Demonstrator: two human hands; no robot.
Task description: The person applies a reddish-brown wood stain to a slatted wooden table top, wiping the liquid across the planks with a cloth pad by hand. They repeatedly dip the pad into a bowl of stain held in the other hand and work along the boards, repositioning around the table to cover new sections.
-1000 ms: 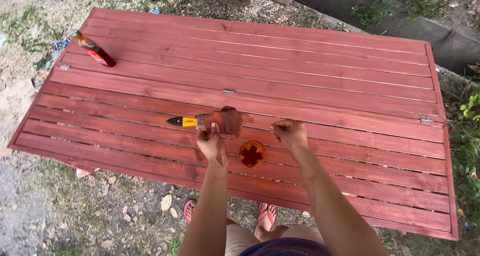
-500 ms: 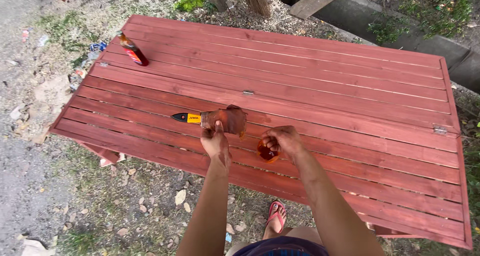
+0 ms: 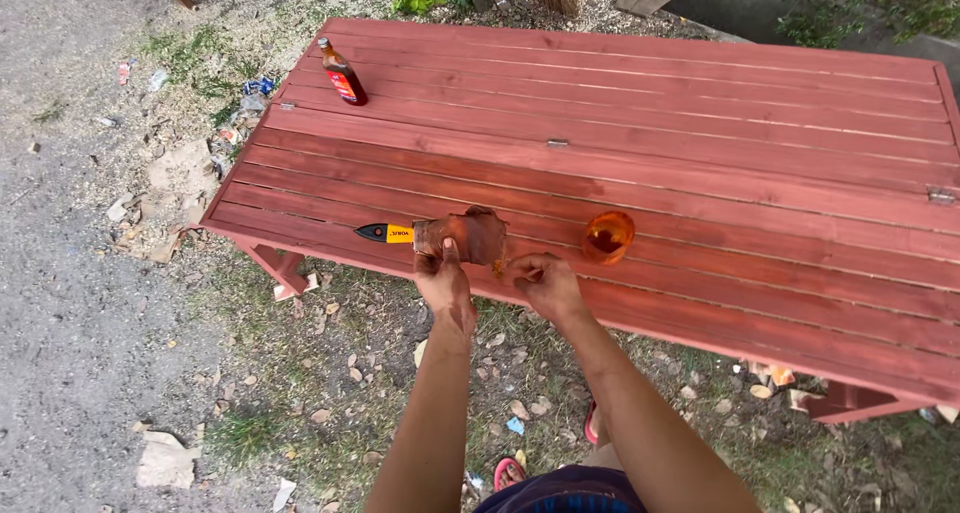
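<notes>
My left hand (image 3: 445, 283) grips a wide paintbrush (image 3: 462, 235) by its stained head, thumb on top. The brush lies flat over the near edge of a red-stained slatted wooden panel (image 3: 700, 143), with its yellow and black handle (image 3: 385, 233) pointing left. My right hand (image 3: 545, 283) is curled just to the right, its fingertips pinching the brush's bristle end. A small clear orange cup (image 3: 608, 236) with dark stain in it stands on the slats to the right of both hands, touched by neither.
A dark glass bottle (image 3: 343, 73) with a red label stands near the panel's far left corner. Small metal hinges (image 3: 557, 143) sit on the slats. Below lie dirt, dry leaves, wood scraps (image 3: 165, 461) and my red sandal (image 3: 508, 470).
My right hand has let go of the orange cup, which now stands on the slats, and has moved left to the brush's bristles. The left hand keeps hold of the brush.
</notes>
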